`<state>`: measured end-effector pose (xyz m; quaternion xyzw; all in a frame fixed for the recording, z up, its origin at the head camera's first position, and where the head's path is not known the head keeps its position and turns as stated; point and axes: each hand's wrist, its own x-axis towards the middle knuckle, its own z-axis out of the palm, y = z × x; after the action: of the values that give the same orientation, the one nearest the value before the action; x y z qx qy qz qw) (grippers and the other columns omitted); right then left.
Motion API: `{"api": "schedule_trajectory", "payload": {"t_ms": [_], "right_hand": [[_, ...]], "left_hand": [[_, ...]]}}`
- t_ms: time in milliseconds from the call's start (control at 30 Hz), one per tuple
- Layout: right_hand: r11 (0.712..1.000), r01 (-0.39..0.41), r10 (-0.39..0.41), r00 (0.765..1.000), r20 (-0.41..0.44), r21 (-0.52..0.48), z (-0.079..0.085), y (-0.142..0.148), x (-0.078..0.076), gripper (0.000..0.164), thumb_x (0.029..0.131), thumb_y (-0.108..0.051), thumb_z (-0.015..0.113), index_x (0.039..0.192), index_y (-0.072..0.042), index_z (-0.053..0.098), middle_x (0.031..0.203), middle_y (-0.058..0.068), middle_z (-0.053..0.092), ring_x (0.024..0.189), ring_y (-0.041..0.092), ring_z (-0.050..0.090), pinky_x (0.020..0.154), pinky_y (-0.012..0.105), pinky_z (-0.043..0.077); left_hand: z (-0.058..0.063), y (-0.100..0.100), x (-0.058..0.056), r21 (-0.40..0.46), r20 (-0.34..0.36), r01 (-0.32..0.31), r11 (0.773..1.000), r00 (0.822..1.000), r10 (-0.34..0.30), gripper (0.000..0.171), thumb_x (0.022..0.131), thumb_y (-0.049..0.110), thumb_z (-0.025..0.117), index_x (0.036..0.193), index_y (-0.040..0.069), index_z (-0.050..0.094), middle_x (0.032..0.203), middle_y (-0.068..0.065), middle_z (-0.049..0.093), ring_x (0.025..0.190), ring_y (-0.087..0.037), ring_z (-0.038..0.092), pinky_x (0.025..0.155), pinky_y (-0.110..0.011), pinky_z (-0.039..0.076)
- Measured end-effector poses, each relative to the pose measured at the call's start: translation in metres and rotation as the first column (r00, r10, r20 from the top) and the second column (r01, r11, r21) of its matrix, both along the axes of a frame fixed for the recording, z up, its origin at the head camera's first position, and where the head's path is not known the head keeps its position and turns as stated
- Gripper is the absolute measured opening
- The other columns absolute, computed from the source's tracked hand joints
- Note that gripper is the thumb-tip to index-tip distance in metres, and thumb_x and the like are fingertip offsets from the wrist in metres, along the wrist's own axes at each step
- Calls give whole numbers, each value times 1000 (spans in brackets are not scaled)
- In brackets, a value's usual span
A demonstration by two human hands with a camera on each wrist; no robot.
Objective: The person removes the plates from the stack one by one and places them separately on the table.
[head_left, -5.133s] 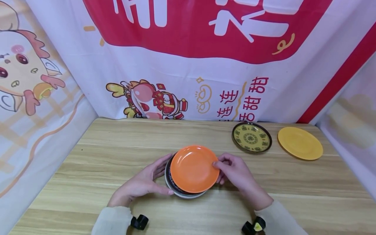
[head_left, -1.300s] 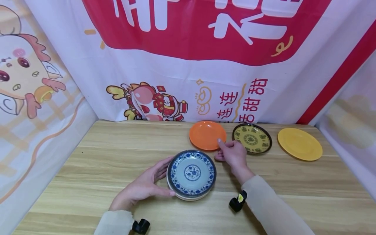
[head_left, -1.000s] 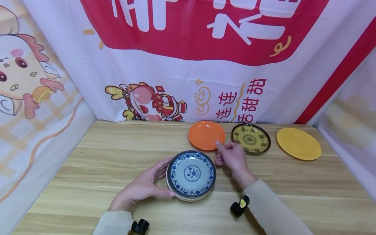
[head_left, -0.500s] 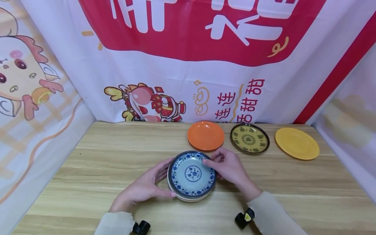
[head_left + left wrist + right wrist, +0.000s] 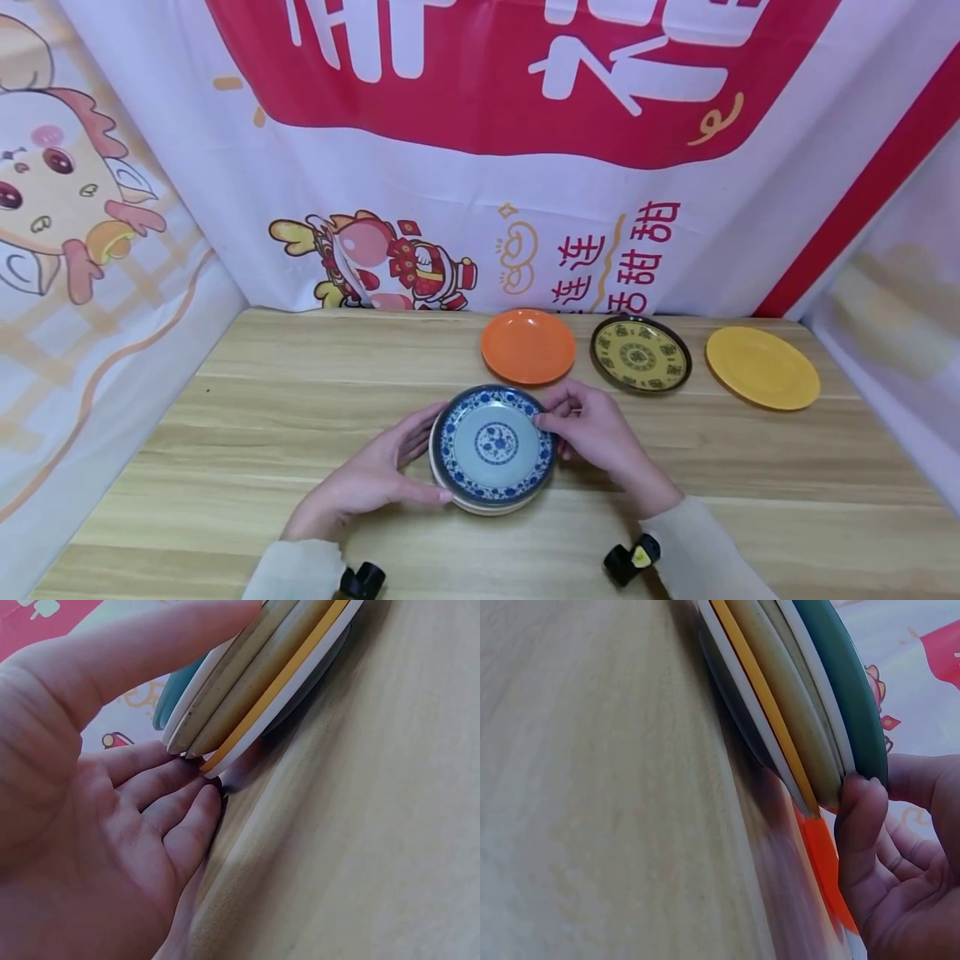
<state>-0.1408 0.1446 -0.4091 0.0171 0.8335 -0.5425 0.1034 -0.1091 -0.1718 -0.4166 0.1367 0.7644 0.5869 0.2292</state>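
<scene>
A blue-and-white patterned plate (image 5: pixel 480 475) lies on top of a stack of plates, and its underside shows dark teal in the right wrist view. My right hand (image 5: pixel 592 433) pinches this top plate at its right rim, thumb on the upper face and fingers beneath. On the other side, my left hand (image 5: pixel 375 479) cups the stack, its extended thumb at the front and its fairly straight fingers touching the rims. Edges of the lower plates (image 5: pixel 225 712) show in the left wrist view as white, beige and orange-yellow layers; their faces are hidden.
Along the back of the wooden table (image 5: pixel 300 392) three plates lie in a row: an orange plate (image 5: pixel 528 347), a dark-rimmed olive plate with a pattern (image 5: pixel 641 354) and a yellow plate (image 5: pixel 762 368). Printed cloth (image 5: pixel 480 183) hangs behind and at both sides.
The orange plate went from the stack to the back row, exposing the blue-and-white plate. My right hand then came back and took its rim, and that plate has shifted slightly right. My left hand stayed.
</scene>
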Motion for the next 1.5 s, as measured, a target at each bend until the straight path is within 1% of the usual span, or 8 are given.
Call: {"api": "schedule_trajectory", "payload": {"t_ms": [200,500,700,933,1067,1300,1500], "right_hand": [[1000,-2,2,1000,12,-27,-1,3,2,17,95,-14,81,107,-8,70,95,10,72,68,20,66,57,28,62],[999,-10,11,1000,20,-52,-2,6,2,20,95,-15,81,109,-7,70,96,10,73,69,20,66,58,28,62],[997,-18,21,999,34,-75,-4,5,1,20,94,-14,81,109,-6,70,95,11,72,69,20,66,58,28,62],[993,-21,29,998,63,-112,-6,7,0,23,95,-17,81,112,-5,70,96,10,71,71,20,65,59,27,63],[994,-17,25,997,73,-112,-6,8,1,25,95,-18,81,113,-5,70,96,10,71,72,20,65,59,27,63],[994,-16,24,996,85,-105,-5,9,2,27,96,-21,81,115,-5,69,97,9,71,73,20,66,60,28,63],[994,-18,26,997,75,-109,-7,8,2,26,96,-20,81,114,-5,70,96,10,70,72,20,65,59,27,62]], "left_hand": [[-2,0,0,-2,8,-9,1000,1000,9,110,81,17,96,170,19,32,178,-9,30,165,-39,27,137,-57,21],[-2,0,-1,0,-9,7,1000,1000,-7,109,81,16,95,170,16,31,178,-11,30,165,-41,26,136,-58,19],[-2,-2,1,-6,-22,6,1000,1000,-6,109,81,18,95,170,16,31,178,-10,31,165,-41,27,136,-59,20],[-3,-2,-2,-18,-35,8,1000,999,-8,109,81,21,96,170,17,32,177,-8,32,165,-39,29,136,-57,22],[-3,-1,-3,-24,-38,13,1000,999,-14,110,81,22,96,170,17,31,177,-8,33,164,-39,30,136,-58,23],[-4,-1,-3,-25,-24,17,1000,1000,-17,107,83,24,95,170,20,33,176,-7,35,164,-39,31,136,-59,24],[-4,-2,-3,-18,-31,10,1000,999,-11,110,81,21,96,170,17,31,177,-9,33,164,-40,29,136,-60,22]]}}
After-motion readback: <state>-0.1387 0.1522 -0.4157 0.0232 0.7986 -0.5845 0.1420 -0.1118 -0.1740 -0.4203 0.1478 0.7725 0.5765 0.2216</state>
